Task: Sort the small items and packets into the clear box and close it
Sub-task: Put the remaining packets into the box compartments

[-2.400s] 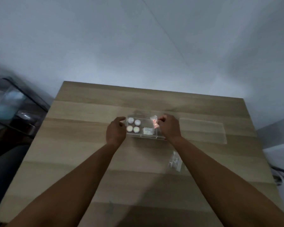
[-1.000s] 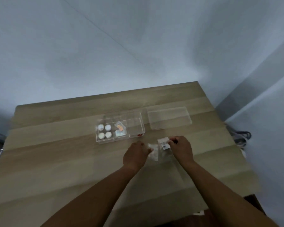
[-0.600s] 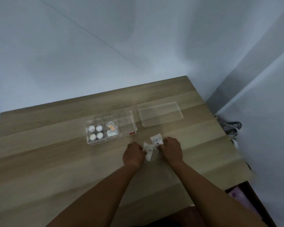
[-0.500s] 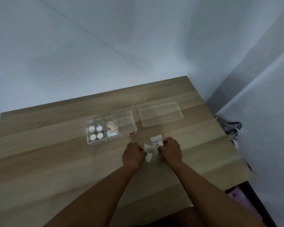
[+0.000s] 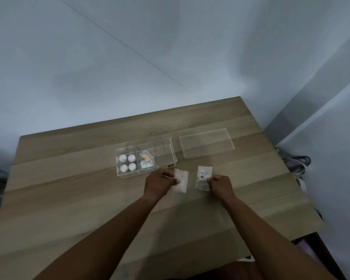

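Each hand pinches a thin packet just off the table (image 5: 69, 199) — left hand (image 5: 159, 183) one packet (image 5: 181, 179), right hand (image 5: 219, 183) another (image 5: 204, 177) — near the open box (image 5: 166, 167); such slippery film could slide free, or miss the empty right compartment.

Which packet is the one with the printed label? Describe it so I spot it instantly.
Start at the clear box on the wooden table; two packets lie just in front of it. It's the packet pinched by the right hand, carrying a small dark label; the left one is plain.
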Demonstrator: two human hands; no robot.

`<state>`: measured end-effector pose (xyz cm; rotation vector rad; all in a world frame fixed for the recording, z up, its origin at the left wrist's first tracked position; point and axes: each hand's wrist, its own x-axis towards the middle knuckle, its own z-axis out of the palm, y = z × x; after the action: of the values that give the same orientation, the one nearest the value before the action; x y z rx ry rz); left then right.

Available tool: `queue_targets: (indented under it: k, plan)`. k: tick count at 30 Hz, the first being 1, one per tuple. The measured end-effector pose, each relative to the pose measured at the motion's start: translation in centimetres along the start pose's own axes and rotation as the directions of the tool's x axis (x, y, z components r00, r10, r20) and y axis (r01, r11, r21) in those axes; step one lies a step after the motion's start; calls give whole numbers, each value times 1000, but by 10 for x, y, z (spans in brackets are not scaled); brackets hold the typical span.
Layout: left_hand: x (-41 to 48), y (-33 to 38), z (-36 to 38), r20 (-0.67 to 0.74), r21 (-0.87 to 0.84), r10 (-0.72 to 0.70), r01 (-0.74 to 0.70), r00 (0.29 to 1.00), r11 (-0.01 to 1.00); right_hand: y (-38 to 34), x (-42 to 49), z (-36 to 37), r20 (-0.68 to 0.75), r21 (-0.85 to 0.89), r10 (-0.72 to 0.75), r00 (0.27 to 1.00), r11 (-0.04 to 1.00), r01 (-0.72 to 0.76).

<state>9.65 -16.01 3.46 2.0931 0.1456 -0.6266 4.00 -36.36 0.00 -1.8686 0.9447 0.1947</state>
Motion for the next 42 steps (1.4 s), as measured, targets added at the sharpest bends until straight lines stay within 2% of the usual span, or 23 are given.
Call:
queue_targets:
  k: [5,10,17,21,28,33,36,42]
  plan:
    - [23,29,-35,-115,-50,54,-60,992,997,-5,3,1,29,30,4,1000,1000,-5]
    - [55,40,-53,-232,9,20,-18,973,1000,-6,3,5,25,38,-9,1000,999,8]
    - [73,42,-40,-197,257,85,-33,977,966,-4,6,6,26,54,-17,1000,998,15]
    - [78,48,-34,-170,425,148,-63,974,903,-8,7,5,25,82,-20,1000,996,18]
    - [85,46,-34,-125,507,174,-88,977,857,-29,8,2,12,87,-49,999,995,48]
    - [82,49,-51,-118,562,281,-169,952,810,-62,9,3,11,98,-139,990,986,137]
    - [79,43,-69,-201,514,324,-182,924,838,-89,15,13,11,85,-222,975,972,220]
    - [68,9,-105,-450,462,225,10,864,887,-129,31,44,76,-94,-315,946,942,321]
